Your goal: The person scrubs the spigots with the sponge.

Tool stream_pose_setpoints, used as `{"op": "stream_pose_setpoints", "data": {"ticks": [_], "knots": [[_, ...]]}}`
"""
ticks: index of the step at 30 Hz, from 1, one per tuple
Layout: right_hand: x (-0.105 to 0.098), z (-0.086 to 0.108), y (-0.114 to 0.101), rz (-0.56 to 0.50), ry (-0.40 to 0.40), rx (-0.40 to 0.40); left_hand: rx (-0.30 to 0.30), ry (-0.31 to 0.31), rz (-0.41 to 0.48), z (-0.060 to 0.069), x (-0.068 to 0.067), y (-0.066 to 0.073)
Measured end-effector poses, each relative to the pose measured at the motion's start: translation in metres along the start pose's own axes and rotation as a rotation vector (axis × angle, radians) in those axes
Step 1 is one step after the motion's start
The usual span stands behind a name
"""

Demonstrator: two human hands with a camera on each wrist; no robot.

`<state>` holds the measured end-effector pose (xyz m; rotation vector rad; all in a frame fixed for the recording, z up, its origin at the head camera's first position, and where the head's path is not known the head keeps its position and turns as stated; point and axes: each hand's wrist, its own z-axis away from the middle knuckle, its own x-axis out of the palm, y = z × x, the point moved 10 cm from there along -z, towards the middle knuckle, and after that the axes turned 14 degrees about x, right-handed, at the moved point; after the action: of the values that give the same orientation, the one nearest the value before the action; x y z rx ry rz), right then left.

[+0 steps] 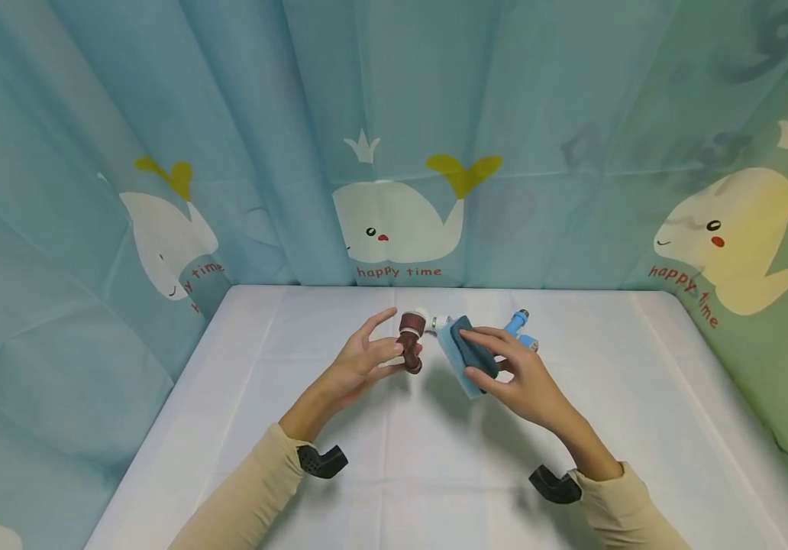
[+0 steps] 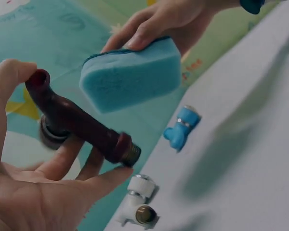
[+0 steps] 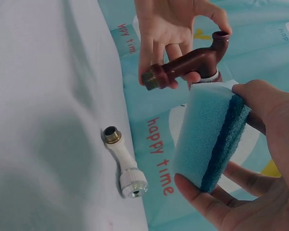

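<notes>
A dark red faucet [image 2: 77, 118] with a threaded brass end is held in my left hand [image 1: 361, 360], the thumb at its spout and the fingers beneath. Above the table, my right hand [image 1: 523, 378] grips a light blue sponge [image 3: 202, 130] with a darker scouring layer, thumb on one side and fingers on the other. In the head view the sponge [image 1: 466, 355] is just right of the faucet [image 1: 411, 344]. The left wrist view shows a gap between them.
A white faucet [image 3: 123, 161] lies on the white-covered table [image 1: 394, 489] behind the hands. To its right lies a blue faucet [image 2: 182, 127], partly hidden by the right hand in the head view. A blue-green curtain [image 1: 256, 153] with printed whales hangs at the table's far edge.
</notes>
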<state>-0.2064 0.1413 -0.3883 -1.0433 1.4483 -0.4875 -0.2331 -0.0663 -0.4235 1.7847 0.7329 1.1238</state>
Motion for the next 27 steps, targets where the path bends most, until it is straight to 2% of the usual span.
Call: {"op": "stream_pose_setpoints", "data": {"ticks": [3,7,11,15,17,20,23,27], "knots": [[0.001,0.000,0.001,-0.003,-0.004,0.011,0.013,0.003,0.026,0.001,0.000,0.001],[0.002,-0.001,-0.005,-0.006,-0.006,0.002,0.050,0.037,-0.022,0.001,-0.003,0.002],[0.007,-0.005,-0.018,-0.038,-0.002,-0.021,0.142,0.035,-0.141,0.000,-0.003,0.010],[0.019,-0.006,-0.034,-0.100,0.011,-0.050,0.252,-0.011,-0.224,-0.001,0.004,0.021],[0.027,-0.005,-0.037,-0.103,0.019,-0.055,0.298,-0.017,-0.226,-0.001,0.006,0.028],[0.034,-0.006,-0.036,-0.069,0.054,-0.038,0.344,0.013,-0.220,-0.001,0.005,0.036],[0.032,-0.009,-0.037,-0.085,0.104,-0.028,0.352,0.058,-0.212,-0.001,0.003,0.041],[0.032,-0.009,-0.050,-0.152,0.103,-0.081,0.360,0.077,-0.178,-0.003,0.005,0.044]]}}
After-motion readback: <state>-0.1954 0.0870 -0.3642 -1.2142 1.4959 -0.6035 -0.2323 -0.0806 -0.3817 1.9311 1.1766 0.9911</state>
